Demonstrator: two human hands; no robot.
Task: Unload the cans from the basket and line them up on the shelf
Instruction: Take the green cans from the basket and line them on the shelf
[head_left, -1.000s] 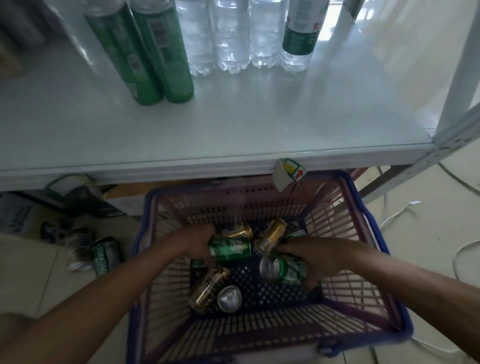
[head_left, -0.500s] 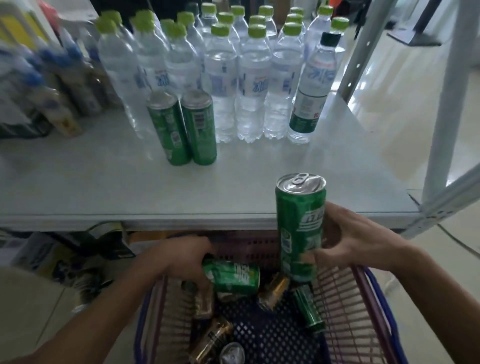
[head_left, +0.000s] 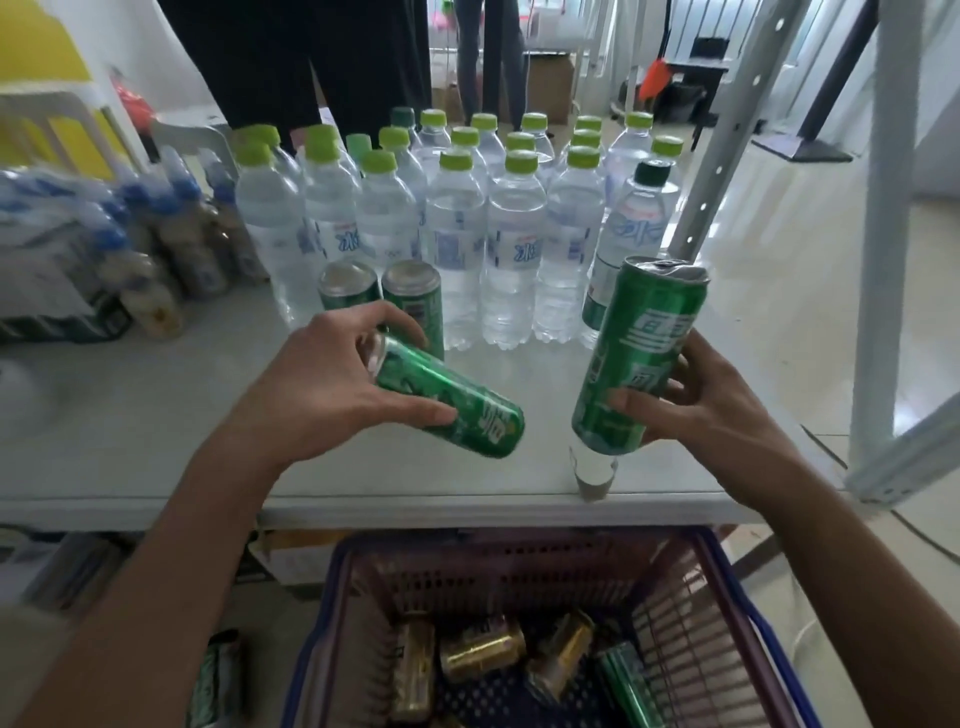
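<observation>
Currently, items as they lie:

Left hand (head_left: 322, 384): wrapped around a green can (head_left: 449, 397), thumb along the near side, fingers (head_left: 400, 322) curled over the top end. This left-held can lies tilted almost flat, long axis running from 10 o'clock (top end) to 4 o'clock (base), clear of the shelf (head_left: 156, 415) surface.

Right hand (head_left: 701, 410): closed on a second green can (head_left: 639, 358), gripping its lower half. This right-held can stands near upright, top leaning slightly toward 1 o'clock, its base just above the shelf near the front edge.

Two green cans (head_left: 384, 296): already standing upright side by side on the shelf, at 12 o'clock from the left hand and just in front of the water bottles (head_left: 493, 239).

Basket (head_left: 519, 566): below the shelf edge at 6 o'clock, holding several gold and green cans (head_left: 483, 649) on their sides.

Governing relation: the standing pair sits directly beyond the left hand, which is the nearer one; free shelf space runs off to 3 o'clock of the pair, between both hands. Judgement: the left-held can needs turning upright before it can join the row, whereas the right-held can is nearly aligned already and only needs carrying toward 11 o'clock and lowering. Unloading looks early, with most cans in the basket.
</observation>
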